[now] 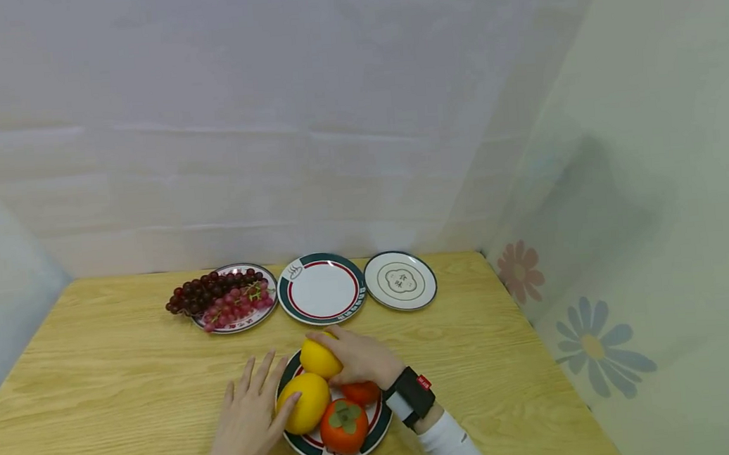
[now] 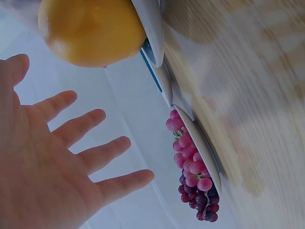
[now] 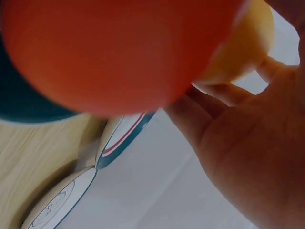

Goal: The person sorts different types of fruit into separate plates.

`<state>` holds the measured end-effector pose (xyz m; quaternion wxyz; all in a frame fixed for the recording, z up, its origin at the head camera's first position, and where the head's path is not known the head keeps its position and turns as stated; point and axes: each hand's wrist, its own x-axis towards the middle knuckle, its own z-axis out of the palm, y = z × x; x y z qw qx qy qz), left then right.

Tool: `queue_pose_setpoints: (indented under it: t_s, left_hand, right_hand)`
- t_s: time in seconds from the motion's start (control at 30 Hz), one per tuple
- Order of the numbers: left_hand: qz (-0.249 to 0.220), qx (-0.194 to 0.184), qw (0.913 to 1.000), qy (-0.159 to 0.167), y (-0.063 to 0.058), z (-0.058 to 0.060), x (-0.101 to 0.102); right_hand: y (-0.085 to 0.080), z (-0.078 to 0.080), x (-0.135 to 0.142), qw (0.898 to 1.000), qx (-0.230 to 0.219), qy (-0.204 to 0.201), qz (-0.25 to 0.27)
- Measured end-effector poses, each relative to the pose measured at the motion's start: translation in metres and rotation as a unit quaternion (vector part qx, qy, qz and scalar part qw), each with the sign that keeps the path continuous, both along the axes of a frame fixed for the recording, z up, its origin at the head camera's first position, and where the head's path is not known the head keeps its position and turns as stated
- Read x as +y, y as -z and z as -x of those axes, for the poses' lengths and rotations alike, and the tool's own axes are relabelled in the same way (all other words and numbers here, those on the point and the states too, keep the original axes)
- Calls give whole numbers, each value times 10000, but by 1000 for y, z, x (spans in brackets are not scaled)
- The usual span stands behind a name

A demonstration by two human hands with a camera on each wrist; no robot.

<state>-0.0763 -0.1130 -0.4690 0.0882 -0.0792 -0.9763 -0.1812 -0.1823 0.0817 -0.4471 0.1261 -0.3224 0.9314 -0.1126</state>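
Observation:
A dark-green-rimmed plate (image 1: 305,447) near the front holds two yellow fruits, the nearer one (image 1: 307,403) larger in the head view, and two orange-red persimmons, one (image 1: 344,427) with its green calyx up. My right hand (image 1: 367,358) curls its fingers and thumb round the farther yellow fruit (image 1: 319,358), on the plate's far side. The second persimmon (image 1: 360,393) is partly hidden under that hand. My left hand (image 1: 247,412) is at the plate's left, fingers straight and spread; its thumb overlaps the nearer yellow fruit in the head view. The left wrist view shows its palm (image 2: 43,157) holding nothing.
Behind, a small plate (image 1: 263,320) carries dark and pink grapes (image 1: 233,303) that overhang its left side. Next to it stand a green-rimmed plate (image 1: 322,290) and a white plate (image 1: 400,281) with a thin dark rim. A pale cloth wall (image 1: 271,156) closes the table's back.

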Motion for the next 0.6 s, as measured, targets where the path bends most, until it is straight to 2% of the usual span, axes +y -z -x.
queue_pose_setpoints:
  t_s: [0.23,0.37,0.47,0.6]
  left_hand:
    - [18,-2,10000,-31,-3,-1,-2]
    - [12,-16,10000,-17,-3,-3,-2]
    - [0,6,10000,-33,-3,-3,-2]
    - [-3,6,10000,-73,-3,-2,-2]
  right_hand:
    - [2,3,-5,9998,-45,-138,105]
    - [-5,8,0,9989,229,-300,265]
    - [-14,21,6,9964,629,-245,507]
    - [-20,52,15,9922,1065,327,559]
